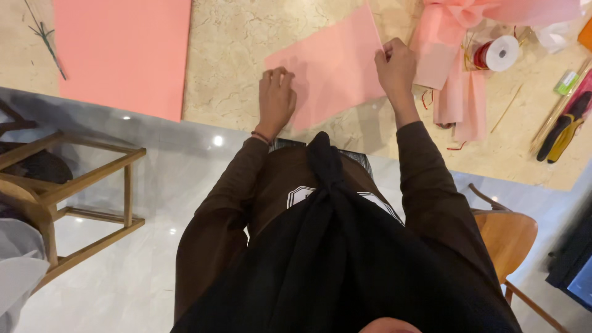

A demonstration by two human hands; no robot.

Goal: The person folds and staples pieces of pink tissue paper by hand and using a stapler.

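A: Table edge first: the marble tabletop ends in a slanted line from nine o'clock down to four o'clock, and both forearms cross it. Bare stone lies open between the two pink sheets and to the left of the left hand.

B: The right side's tighter. A ribbon spool sits at one o'clock, pink folded wrapping just beside the right hand, and pliers with yellow and black handles at three o'clock near the edge.

A: Now the sheet in play: the small pink paper sheet lies flat at twelve o'clock, tilted, spanning the gap between the hands.

B: The right hand is clenched on its right edge, fingers curled over, pinching the paper. The left hand is fisted too, knuckles up, at the sheet's lower left corner.

A: Gripping it there?

B: Can't tell. The fingers are tucked under, and the corner is lost beneath the hand.

A: At eleven o'clock, well apart, a large pink paper sheet, cut off by the top of the frame. A thin green stem lies to its left.

B: The pink bundle at one o'clock is cropped as well. Below the edge, a wooden stool at nine o'clock, a wooden chair at four o'clock, the person's dark clothing hiding the floor between them.
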